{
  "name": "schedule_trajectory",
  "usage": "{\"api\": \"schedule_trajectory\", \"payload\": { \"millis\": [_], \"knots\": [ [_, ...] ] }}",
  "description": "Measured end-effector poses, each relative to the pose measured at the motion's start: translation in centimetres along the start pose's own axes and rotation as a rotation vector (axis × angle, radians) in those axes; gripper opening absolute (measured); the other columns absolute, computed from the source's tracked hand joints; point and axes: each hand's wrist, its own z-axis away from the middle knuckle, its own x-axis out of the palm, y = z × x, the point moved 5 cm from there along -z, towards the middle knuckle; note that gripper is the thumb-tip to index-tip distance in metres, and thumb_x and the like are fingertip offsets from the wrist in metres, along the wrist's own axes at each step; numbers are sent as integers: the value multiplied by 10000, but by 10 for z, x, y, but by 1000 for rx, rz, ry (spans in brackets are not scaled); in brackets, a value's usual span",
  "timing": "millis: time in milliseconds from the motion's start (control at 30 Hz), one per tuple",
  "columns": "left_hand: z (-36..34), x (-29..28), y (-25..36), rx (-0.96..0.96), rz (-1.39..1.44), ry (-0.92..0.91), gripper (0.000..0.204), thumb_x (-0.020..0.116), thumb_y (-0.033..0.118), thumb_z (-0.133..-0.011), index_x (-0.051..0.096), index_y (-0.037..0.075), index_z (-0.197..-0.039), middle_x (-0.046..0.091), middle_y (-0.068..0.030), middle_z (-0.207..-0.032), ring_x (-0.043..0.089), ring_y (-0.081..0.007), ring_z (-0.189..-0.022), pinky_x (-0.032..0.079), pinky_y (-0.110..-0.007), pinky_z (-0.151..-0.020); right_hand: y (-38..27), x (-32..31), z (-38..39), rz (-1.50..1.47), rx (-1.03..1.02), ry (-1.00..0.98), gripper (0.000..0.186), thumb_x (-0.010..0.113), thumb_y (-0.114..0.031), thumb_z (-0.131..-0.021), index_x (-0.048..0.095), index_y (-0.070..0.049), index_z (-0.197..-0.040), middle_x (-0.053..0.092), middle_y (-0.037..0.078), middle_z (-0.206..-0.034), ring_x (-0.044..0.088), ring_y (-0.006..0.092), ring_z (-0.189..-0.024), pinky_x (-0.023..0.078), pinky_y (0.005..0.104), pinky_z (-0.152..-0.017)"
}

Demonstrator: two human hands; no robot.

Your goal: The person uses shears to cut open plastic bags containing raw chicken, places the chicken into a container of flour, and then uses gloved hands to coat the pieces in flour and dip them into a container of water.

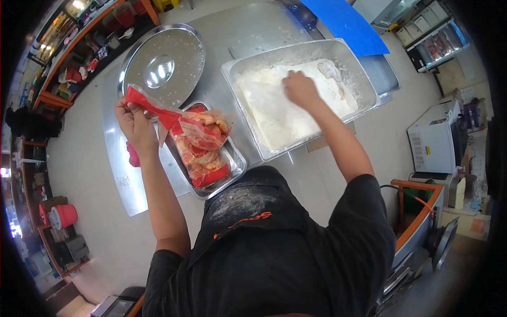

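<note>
My left hand pinches the top of a red and clear plastic bag of raw meat, probably chicken. The bag lies over more bagged meat in a steel tray. My right hand is over white flour in a large deep steel pan, fingers curled; what they hold, if anything, is hidden and blurred. A pale coated lump sits at the pan's back right.
A round steel platter is behind the tray on the steel table. A blue sheet is at the back right. Shelving lines the left. A white appliance and a wood-framed stand are at right.
</note>
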Motion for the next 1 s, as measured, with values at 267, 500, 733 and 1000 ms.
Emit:
{"api": "schedule_trajectory", "payload": {
  "millis": [267, 500, 733, 1000],
  "knots": [
    [-1, 9, -4, -60, -22, 39, 257, 465, 289, -1006, 457, 54, -1111, 573, -46, -1014, 591, -104, -876, 524, -239, -694, 6, -22, 26, -99, -101, 53, 434, 610, -45, -755, 637, -184, -1165, 520, 90, -1212, 511, 301, -1099, 471, 460, -865],
    [2, 6, 10, -27, -67, 16, 250, 444, 264, -1014, 445, 41, -1126, 584, -60, -1031, 608, -106, -870, 528, -232, -673, 38, -1, 8, -542, 17, -8, 174, 485, -84, -862, 576, 21, -967, 607, 228, -960, 580, 378, -983, 451, 476, -832],
    [-3, 33, 18, 19, -108, 2, 154, 442, 215, -1021, 445, 69, -1072, 571, -23, -922, 544, -45, -757, 451, -193, -579, 254, -40, 65, -140, 274, 251, 169, 556, 16, -738, 628, 18, -891, 607, 252, -1007, 580, 411, -923, 458, 463, -802],
    [-9, 41, 46, 104, 227, -137, 102, 400, -8, -962, 432, 84, -994, 524, -61, -864, 488, -124, -618, 423, -256, -528, 120, -96, 93, -669, 290, 503, 208, 668, -116, -831, 671, 1, -1004, 664, 165, -999, 637, 241, -837, 523, 332, -742]
  ]
}}
